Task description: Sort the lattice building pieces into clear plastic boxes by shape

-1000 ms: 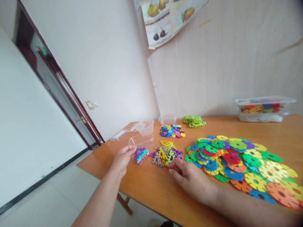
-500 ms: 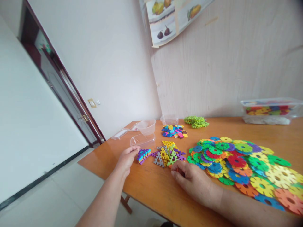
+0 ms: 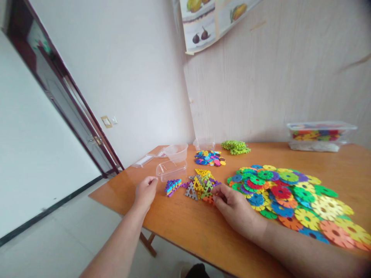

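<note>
Right hand pinching orange piece beside triangle pile, left hand loosely curled, empty, near purple stack.

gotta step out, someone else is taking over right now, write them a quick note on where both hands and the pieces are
Left hand: loosely curled on the table, apart from the stacked triangle pieces just to its right, holding nothing visible.
Right hand: fingertips on an orange piece at the near edge of the loose triangle pile; grip unclear.
Done: one short stack of triangles. Left: the loose pile.
Nearby: clear trays, small round pieces, green pieces, large flower discs, lidded box.
</note>
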Demonstrator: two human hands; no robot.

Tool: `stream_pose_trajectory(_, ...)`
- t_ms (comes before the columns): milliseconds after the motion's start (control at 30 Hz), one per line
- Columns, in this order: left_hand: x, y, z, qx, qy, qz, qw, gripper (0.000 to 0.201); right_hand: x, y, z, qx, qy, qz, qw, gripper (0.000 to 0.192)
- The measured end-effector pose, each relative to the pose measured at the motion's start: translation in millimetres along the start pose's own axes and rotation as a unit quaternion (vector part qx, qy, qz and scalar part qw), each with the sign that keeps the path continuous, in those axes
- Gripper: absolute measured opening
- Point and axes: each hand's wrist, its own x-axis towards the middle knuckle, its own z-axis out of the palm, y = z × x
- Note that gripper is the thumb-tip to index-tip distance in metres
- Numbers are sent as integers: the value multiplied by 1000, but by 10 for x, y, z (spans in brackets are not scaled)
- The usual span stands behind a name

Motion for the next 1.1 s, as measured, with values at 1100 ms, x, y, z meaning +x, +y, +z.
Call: stream_pose_trajectory(1100, 260, -94, 4, 315, -78, -69, 944, 34, -211, -333, -101, -308, -78, -89, 944, 16)
